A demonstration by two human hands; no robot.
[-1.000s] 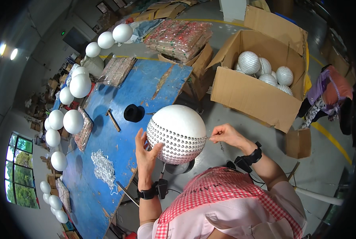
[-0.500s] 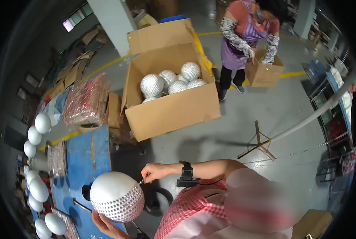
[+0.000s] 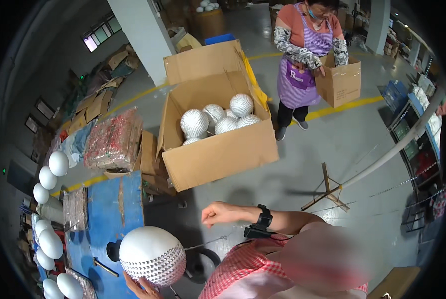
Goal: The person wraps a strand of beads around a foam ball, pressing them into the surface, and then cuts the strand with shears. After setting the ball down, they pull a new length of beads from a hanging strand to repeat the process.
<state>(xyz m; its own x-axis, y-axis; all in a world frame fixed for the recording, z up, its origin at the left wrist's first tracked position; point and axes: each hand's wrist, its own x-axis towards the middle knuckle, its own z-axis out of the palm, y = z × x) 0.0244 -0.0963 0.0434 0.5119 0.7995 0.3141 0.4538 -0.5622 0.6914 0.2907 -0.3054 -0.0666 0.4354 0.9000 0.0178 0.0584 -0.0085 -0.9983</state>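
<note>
A large white ball (image 3: 148, 244) is mounted at the table's near edge against a black round fitting (image 3: 113, 251). Rows of silver beads wrap its lower half. My left hand (image 3: 140, 289) rests against the ball's underside, fingers stretched and apart. A thin bead strand (image 3: 205, 244) trails from the ball's right side. Above that strand my right hand (image 3: 220, 214) is closed, with a black band (image 3: 264, 217) at its wrist. Whatever its fingers hold, if anything, is hidden; the visible strand lies apart from it.
Beyond the blue table (image 3: 103, 209) stands an open carton (image 3: 223, 159) of beaded balls. White balls (image 3: 51, 244) hang in strings at left. A person in a purple apron (image 3: 303, 74) holds a smaller box (image 3: 340, 84). A pole on a stand (image 3: 328, 192) stands at right.
My right hand has moved right and up, away from the ball, and no longer visibly pinches the strand at its side. My left hand stays against the ball. The whole view has shifted slightly.
</note>
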